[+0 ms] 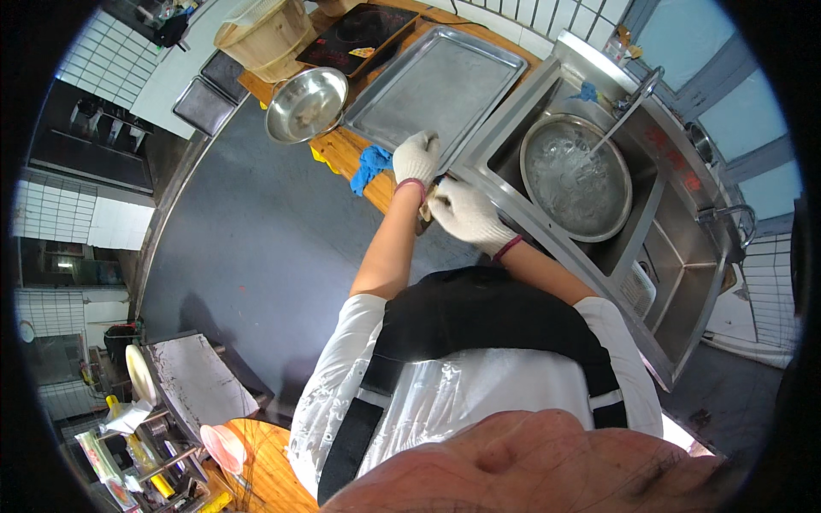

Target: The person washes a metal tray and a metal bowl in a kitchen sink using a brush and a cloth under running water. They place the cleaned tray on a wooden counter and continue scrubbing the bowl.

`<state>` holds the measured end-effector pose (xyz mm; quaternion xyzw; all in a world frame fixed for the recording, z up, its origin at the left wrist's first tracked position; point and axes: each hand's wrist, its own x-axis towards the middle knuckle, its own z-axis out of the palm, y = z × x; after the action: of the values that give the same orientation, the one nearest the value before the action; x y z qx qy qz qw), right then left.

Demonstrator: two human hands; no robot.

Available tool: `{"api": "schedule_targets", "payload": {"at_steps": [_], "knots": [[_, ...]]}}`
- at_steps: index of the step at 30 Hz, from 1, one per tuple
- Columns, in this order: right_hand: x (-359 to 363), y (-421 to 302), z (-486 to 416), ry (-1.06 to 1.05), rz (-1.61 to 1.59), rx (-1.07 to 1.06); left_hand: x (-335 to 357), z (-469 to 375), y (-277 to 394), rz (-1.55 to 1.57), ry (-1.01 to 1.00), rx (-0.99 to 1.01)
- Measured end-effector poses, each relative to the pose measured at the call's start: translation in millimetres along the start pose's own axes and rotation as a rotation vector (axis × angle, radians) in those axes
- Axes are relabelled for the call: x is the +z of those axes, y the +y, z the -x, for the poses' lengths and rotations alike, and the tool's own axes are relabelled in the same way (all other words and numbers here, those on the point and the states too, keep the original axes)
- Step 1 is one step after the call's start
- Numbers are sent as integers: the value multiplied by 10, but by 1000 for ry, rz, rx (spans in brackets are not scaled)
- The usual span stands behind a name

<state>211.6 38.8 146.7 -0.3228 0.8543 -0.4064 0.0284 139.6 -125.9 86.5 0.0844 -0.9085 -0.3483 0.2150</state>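
My left hand (417,156), in a white knitted glove with a dark red cuff, is over the near corner of a large metal baking tray (436,83). Its fingers are curled, and whether they hold anything is hidden. Close beside it, my right hand (473,215) wears a matching glove. Its thumb and fingers close around a small tan object (424,209), mostly covered and too small to identify. To the right, a round metal basin (526,168) sits in a stainless steel sink (545,221). Water runs from a faucet (651,82) into the basin, which holds churning water.
A blue cloth (371,168) hangs over the edge of the wooden counter (340,151). Further left are a metal bowl (308,106), a black induction cooktop (359,35) and a wooden tub (266,40). A white plastic basket (640,288) sits in the second sink basin.
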Motion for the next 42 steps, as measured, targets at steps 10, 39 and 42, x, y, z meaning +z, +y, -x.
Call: {"api": "schedule_targets", "payload": {"at_steps": [10,39,42], "knots": [[100,-23,-184,-159,418,25,-74,247,101,-650,-539,117],[233,153,81,-349,234,-132,537,1363,-515,-385,-1238,291],[301,198,165,-335,184,8,615,1487,-496,-405,-1303,291]]}}
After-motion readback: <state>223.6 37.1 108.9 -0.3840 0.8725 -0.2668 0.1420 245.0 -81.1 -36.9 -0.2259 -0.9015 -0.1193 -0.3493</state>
